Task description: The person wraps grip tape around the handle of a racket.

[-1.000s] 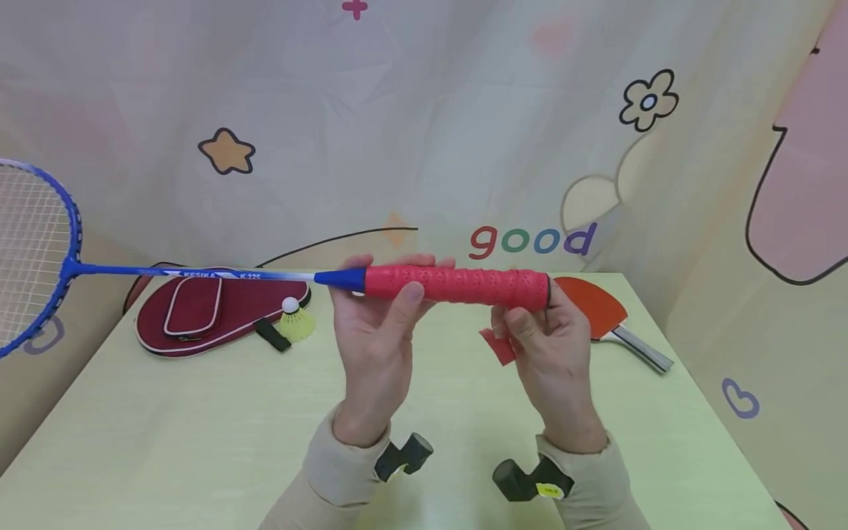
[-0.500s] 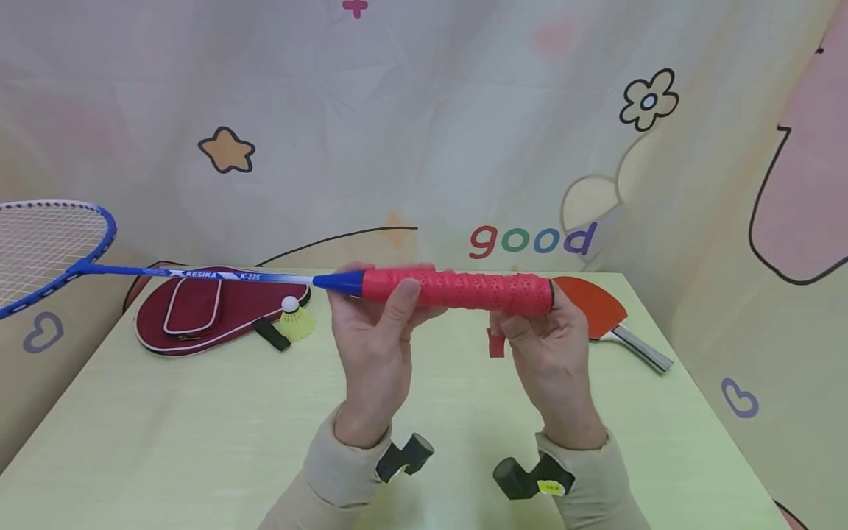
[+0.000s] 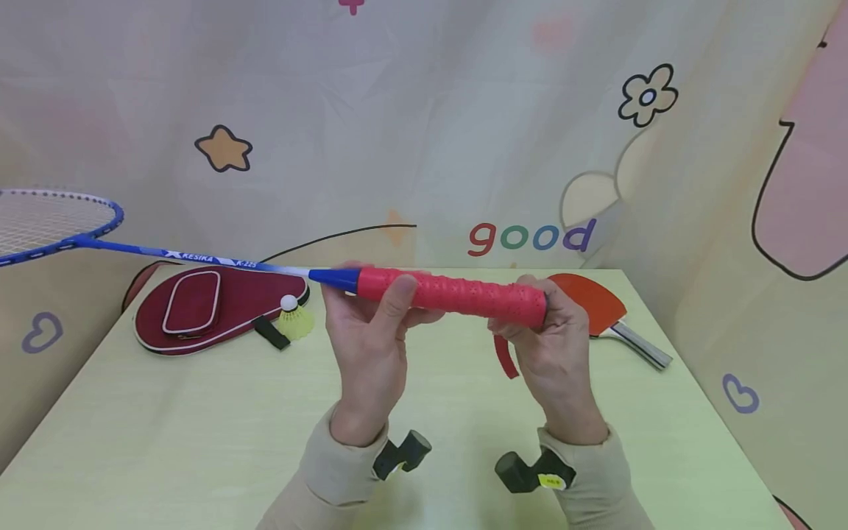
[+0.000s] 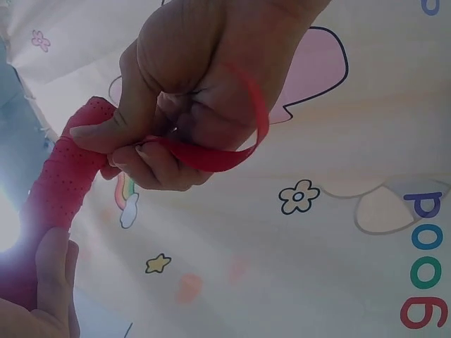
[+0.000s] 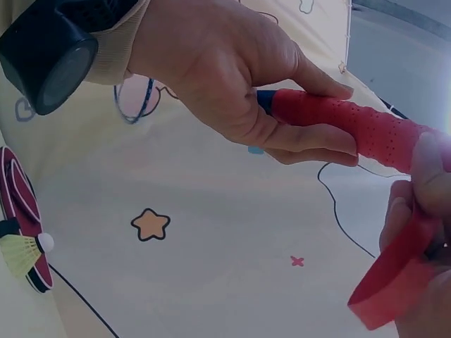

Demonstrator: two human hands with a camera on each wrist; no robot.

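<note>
A blue badminton racket (image 3: 159, 254) with a red perforated grip wrap (image 3: 457, 293) is held up across the head view, its strung head at the far left. My left hand (image 3: 371, 346) holds the handle near the blue cone, thumb in front and fingers behind. At the butt end, my right hand (image 3: 556, 361) pinches the wrap. From its fingers hangs a loose red strip of tape (image 3: 506, 358). In the left wrist view this tape (image 4: 211, 160) curls out below the right hand; the right wrist view shows it as a loop (image 5: 391, 289).
On the pale green table (image 3: 199, 442) lie a maroon racket case (image 3: 265, 294), a yellow shuttlecock (image 3: 295, 321) and a small black strip (image 3: 271, 333) at the back left. A table tennis bat (image 3: 589, 300) lies at the back right. A printed curtain (image 3: 424, 110) hangs behind.
The racket has rolled so its head looks flatter, and its butt end has dipped while the head end rose. More of the red tape hangs from my right hand.
</note>
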